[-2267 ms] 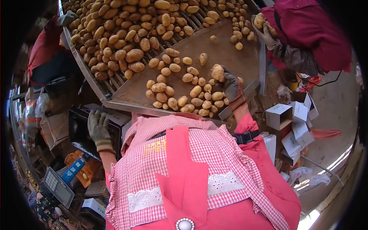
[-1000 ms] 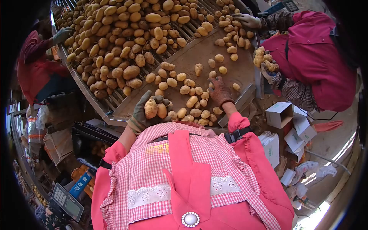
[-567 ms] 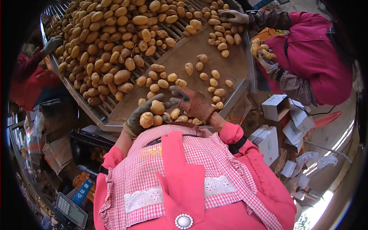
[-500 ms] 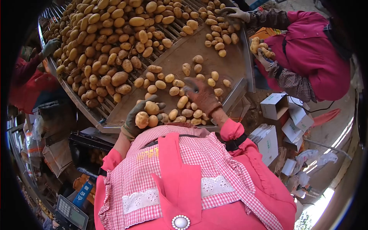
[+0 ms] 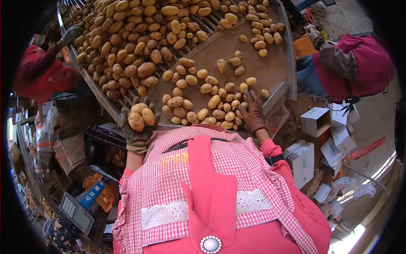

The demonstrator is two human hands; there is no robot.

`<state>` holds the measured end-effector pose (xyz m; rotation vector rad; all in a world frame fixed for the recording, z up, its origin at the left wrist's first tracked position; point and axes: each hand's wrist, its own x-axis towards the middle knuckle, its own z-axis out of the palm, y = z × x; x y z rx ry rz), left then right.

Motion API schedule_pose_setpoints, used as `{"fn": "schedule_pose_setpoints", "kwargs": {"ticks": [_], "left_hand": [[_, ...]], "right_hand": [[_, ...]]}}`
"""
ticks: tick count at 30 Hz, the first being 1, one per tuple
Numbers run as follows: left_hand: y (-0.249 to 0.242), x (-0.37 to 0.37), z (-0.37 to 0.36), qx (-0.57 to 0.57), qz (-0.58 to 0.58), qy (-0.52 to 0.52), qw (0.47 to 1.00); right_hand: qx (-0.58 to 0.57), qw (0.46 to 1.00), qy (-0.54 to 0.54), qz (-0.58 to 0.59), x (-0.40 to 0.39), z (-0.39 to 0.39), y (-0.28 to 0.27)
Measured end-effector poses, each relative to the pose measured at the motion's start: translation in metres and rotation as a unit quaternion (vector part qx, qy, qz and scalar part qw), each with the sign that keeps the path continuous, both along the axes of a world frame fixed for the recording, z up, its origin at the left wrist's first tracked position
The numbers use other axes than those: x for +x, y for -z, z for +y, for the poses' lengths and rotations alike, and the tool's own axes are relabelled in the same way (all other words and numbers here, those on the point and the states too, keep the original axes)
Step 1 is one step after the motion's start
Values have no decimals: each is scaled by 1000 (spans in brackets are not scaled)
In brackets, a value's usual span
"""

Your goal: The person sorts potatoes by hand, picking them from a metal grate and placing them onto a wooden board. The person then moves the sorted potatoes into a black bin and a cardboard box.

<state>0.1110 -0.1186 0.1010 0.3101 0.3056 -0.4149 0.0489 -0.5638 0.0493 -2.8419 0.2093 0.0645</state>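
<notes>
My left hand (image 5: 136, 139), in a dark work glove, is closed around several potatoes (image 5: 148, 116) just past the near left edge of the sorting table (image 5: 203, 57). My right hand (image 5: 254, 116) wears a reddish-brown glove. Its fingers are stretched out and apart, with the tips by a small yellow potato (image 5: 243, 87) at the right end of a loose group of potatoes (image 5: 214, 101). It appears to hold nothing.
A large potato heap (image 5: 127, 46) covers the slatted rack at the back left. One co-worker (image 5: 355, 63) stands at the right, another (image 5: 46, 72) at the left. White boxes (image 5: 315, 120) lie at the right; a black crate (image 5: 103, 144) and scale (image 5: 76, 213) are at the left.
My left hand has moved left with the potatoes, away from the group. My right hand has moved right and nearer me. The right co-worker has turned away from the table. The view has shifted.
</notes>
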Motion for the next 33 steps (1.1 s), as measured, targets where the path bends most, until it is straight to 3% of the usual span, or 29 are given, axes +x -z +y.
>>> {"fn": "schedule_pose_setpoints", "kwargs": {"ticks": [3,7,11,13,16,17,20,26,31,33], "left_hand": [[9,-21,23,7,-36,-44,998],[21,-62,50,-37,39,-113,992],[15,-114,62,7,76,-186,980],[11,-139,62,4,80,-201,976],[16,-170,64,65,135,-248,957],[21,-178,66,36,144,-250,957],[22,-193,63,83,152,-274,946],[58,-204,108,97,216,-339,910],[93,-216,175,165,282,-396,858],[108,-209,206,223,314,-395,834]], "right_hand": [[10,999,-7,-42,3,-6,12],[9,999,19,-33,20,-12,13],[82,992,39,-85,20,-12,-13],[99,992,-8,-77,8,-5,-31],[2,982,-183,53,-10,19,-51],[12,980,-197,20,-16,15,-28],[9,989,-142,-42,-27,5,-4],[-39,986,-154,-52,-26,0,0],[-30,986,-162,-36,-34,4,-12],[-21,989,-144,19,-37,8,-25]]}}
